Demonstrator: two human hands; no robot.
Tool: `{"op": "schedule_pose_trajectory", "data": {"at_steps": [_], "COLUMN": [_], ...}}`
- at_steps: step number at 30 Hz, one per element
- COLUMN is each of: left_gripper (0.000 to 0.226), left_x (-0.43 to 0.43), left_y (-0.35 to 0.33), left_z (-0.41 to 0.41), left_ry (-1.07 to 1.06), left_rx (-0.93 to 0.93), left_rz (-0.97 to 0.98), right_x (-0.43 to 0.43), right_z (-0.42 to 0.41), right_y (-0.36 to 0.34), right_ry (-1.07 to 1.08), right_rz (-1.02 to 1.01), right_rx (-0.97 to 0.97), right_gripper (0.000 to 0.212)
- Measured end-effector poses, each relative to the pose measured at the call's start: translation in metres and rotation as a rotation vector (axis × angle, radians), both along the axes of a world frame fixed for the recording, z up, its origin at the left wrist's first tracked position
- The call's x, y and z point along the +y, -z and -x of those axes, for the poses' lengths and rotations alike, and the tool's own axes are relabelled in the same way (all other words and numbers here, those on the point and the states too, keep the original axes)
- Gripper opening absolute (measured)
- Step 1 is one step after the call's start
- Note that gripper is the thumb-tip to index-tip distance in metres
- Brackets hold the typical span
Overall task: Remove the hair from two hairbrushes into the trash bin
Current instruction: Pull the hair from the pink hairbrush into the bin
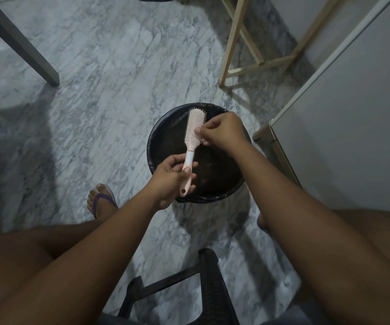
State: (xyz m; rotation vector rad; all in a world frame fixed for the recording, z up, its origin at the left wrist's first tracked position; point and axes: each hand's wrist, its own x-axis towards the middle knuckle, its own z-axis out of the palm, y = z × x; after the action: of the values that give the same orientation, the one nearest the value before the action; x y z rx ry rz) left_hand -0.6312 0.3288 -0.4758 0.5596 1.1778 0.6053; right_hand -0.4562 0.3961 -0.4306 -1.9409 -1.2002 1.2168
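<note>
A pink hairbrush [195,127] with a white band on its handle is held over a round black trash bin [163,134] lined with a dark bag. My left hand [171,178] grips the brush handle, bristles facing up. My right hand [222,131] is at the right edge of the brush head, thumb and fingers pinched together at the bristles. Any hair between the fingers is too fine to see. No second brush is in view.
A dark plastic stool [208,285] stands between my knees. A white fridge [344,127] is at the right, a wooden frame [241,66] behind the bin, a grey table leg [23,45] at upper left. My sandalled foot [101,200] rests on the marble floor.
</note>
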Motion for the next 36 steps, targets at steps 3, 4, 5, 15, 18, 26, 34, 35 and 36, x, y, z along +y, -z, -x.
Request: {"op": "schedule_pose_trajectory", "data": {"at_steps": [3, 4, 5, 15, 18, 26, 34, 35, 36], "left_gripper": [0.030, 0.030, 0.030, 0.031, 0.032, 0.038, 0.040, 0.040, 0.040], "left_x": [0.000, -0.001, 0.000, -0.001, 0.001, -0.010, 0.017, 0.024, 0.030], "left_y": [0.000, 0.000, 0.001, -0.010, -0.023, -0.044, -0.080, -0.089, -0.101], "left_z": [-0.002, -0.002, -0.002, -0.001, -0.002, -0.004, -0.042, -0.049, -0.056], "left_ry": [-0.010, -0.012, -0.015, -0.010, -0.027, -0.047, 0.007, 0.024, 0.043], "left_rx": [-0.011, -0.014, -0.013, -0.009, -0.026, -0.046, -0.066, -0.062, -0.058], "left_rz": [0.008, 0.010, 0.015, 0.005, -0.009, 0.016, -0.012, -0.015, -0.015], "right_x": [0.003, 0.005, 0.006, 0.013, -0.005, -0.026, -0.013, -0.010, -0.007], "right_z": [-0.001, -0.001, -0.003, -0.021, -0.019, -0.031, -0.050, -0.056, -0.064], "right_y": [0.002, 0.002, 0.000, 0.014, 0.009, -0.013, -0.058, -0.068, -0.079], "right_ry": [-0.039, -0.034, -0.012, -0.047, -0.056, 0.061, 0.159, 0.179, 0.197], "right_rz": [-0.051, -0.087, -0.144, 0.059, 0.085, -0.091, -0.174, -0.193, -0.207], "right_rx": [-0.078, -0.107, -0.128, -0.283, -0.264, -0.170, -0.173, -0.156, -0.150], "right_gripper": [0.018, 0.017, 0.017, 0.038, 0.031, 0.045, 0.043, 0.043, 0.042]}}
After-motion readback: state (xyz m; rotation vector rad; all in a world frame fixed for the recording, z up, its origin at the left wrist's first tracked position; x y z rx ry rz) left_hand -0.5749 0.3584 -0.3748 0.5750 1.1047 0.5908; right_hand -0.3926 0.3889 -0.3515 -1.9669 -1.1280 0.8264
